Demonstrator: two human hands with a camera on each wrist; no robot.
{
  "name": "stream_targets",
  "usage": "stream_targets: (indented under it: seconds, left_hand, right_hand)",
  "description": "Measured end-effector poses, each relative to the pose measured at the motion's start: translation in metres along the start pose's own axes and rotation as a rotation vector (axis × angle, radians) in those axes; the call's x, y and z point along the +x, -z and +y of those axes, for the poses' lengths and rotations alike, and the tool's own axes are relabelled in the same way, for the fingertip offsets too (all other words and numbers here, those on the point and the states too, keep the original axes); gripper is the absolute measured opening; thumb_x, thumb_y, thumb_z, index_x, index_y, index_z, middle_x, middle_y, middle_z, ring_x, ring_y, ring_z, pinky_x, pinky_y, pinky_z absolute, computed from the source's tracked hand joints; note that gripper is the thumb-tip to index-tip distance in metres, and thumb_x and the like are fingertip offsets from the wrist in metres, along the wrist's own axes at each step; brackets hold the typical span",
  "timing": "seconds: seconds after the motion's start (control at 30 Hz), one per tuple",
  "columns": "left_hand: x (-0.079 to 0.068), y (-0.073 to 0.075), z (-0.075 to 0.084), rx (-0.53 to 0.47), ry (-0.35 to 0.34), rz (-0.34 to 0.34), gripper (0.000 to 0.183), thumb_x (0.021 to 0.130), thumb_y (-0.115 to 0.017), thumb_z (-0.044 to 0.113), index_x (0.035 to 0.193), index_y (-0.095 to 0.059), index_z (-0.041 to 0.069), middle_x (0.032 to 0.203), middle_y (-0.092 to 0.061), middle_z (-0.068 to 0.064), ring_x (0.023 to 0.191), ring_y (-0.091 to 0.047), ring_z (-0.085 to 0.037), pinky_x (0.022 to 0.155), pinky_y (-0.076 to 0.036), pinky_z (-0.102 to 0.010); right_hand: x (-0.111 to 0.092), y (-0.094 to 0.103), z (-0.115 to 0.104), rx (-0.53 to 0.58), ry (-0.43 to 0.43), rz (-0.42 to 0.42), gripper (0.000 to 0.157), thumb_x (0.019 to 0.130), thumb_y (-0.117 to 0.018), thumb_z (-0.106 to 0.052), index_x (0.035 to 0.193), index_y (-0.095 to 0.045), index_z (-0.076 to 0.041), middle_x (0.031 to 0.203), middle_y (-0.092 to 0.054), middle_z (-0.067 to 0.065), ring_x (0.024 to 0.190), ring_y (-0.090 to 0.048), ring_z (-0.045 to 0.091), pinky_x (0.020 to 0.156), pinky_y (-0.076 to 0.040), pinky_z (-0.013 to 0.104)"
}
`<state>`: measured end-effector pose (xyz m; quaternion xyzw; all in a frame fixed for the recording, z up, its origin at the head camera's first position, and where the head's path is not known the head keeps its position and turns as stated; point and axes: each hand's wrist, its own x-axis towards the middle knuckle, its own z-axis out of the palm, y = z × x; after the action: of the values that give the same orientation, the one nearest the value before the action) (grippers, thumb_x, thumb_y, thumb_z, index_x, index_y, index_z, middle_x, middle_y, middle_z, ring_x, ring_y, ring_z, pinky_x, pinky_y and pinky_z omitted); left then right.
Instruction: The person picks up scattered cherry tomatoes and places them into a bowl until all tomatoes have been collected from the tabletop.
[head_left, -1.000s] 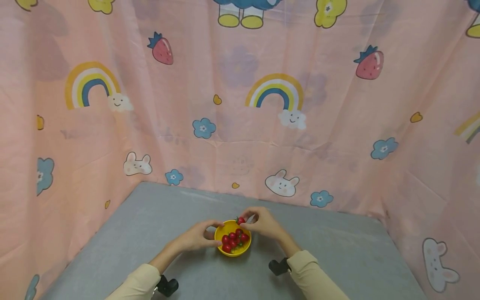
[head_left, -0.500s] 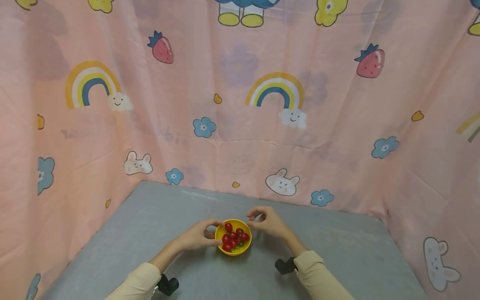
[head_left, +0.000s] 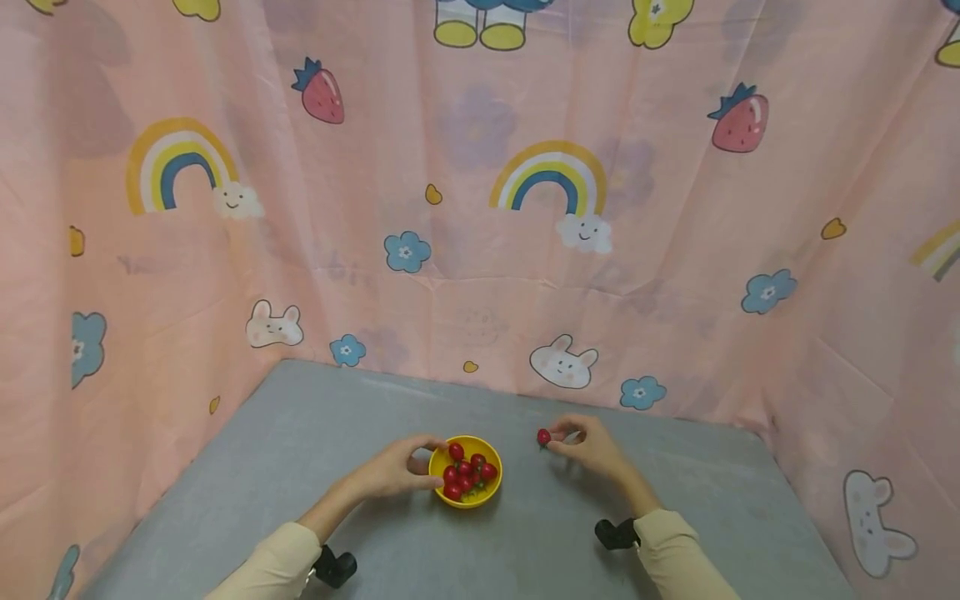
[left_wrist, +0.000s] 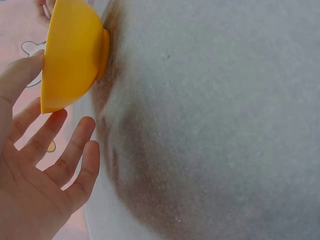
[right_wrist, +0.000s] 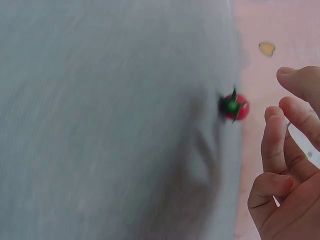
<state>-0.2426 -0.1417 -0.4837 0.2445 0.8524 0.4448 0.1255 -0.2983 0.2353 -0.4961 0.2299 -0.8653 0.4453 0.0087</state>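
Observation:
A small yellow bowl (head_left: pixel 491 493) with several red cherry tomatoes (head_left: pixel 465 469) in it stands mid-table. My left hand (head_left: pixel 390 471) holds the bowl by its left side, thumb and fingertips at the rim. In the left wrist view the bowl (left_wrist: pixel 75 55) shows its smooth outside and foot, with the other fingers of the left hand (left_wrist: pixel 40 165) spread below it. Right of the bowl a single cherry tomato (head_left: pixel 543 436) lies on the table. My right hand (head_left: pixel 596 450) is right beside it. The right wrist view shows this tomato's green calyx (right_wrist: pixel 232 105) and the thumb and fingers apart from it.
The grey table (head_left: pixel 480 550) meets a pink patterned curtain (head_left: pixel 465 317) at the back and on both sides. A black wrist mount (head_left: pixel 333 568) sits at the left sleeve and another black mount (head_left: pixel 617 534) at the right sleeve.
The right hand held a cherry tomato over the bowl's rim, let it go inside, then moved right to the tomato on the table. The left hand stays at the bowl.

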Motion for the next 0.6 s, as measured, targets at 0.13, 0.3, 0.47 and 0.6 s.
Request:
stream_targets:
  seconds: [0.13,0.3,0.47,0.6]
  left_hand:
    - [-0.001,0.0,0.0,0.001,0.003,-0.002,0.052,0.093,-0.078,0.023,0.138,-0.057,0.009,0.135,-0.057,-0.015,0.1,-0.067,-0.024,0.086,-0.057,-0.042]
    - [-0.001,0.0,0.0,0.0,0.005,-0.002,0.051,0.093,-0.078,0.024,0.137,-0.058,0.01,0.135,-0.058,-0.014,0.099,-0.067,-0.023,0.086,-0.057,-0.042]
    - [0.001,0.0,-0.001,-0.007,0.011,-0.007,0.051,0.092,-0.078,0.025,0.138,-0.058,0.012,0.135,-0.057,-0.014,0.1,-0.067,-0.023,0.086,-0.057,-0.042]
    - [0.002,0.0,-0.003,-0.01,0.012,-0.005,0.051,0.092,-0.079,0.024,0.137,-0.059,0.012,0.134,-0.057,-0.014,0.101,-0.067,-0.024,0.086,-0.057,-0.042]
  right_hand:
    - [-0.002,0.004,0.007,-0.012,-0.057,-0.017,0.03,0.087,-0.082,-0.01,0.111,-0.069,0.0,0.102,-0.067,0.014,0.072,-0.062,0.022,0.058,-0.052,0.031]
    - [0.0,0.002,0.008,-0.019,-0.132,-0.04,0.051,0.08,-0.088,-0.015,0.123,-0.065,0.001,0.115,-0.063,0.022,0.068,-0.058,0.019,0.055,-0.05,0.031]
    - [0.008,-0.005,0.009,-0.096,-0.181,-0.017,0.057,0.076,-0.092,-0.019,0.124,-0.066,-0.004,0.116,-0.064,0.014,0.079,-0.059,0.022,0.066,-0.052,0.036]
    - [0.016,-0.01,0.013,-0.148,-0.124,-0.013,0.047,0.076,-0.091,-0.016,0.116,-0.07,-0.005,0.109,-0.067,0.007,0.097,-0.061,0.026,0.084,-0.052,0.047]
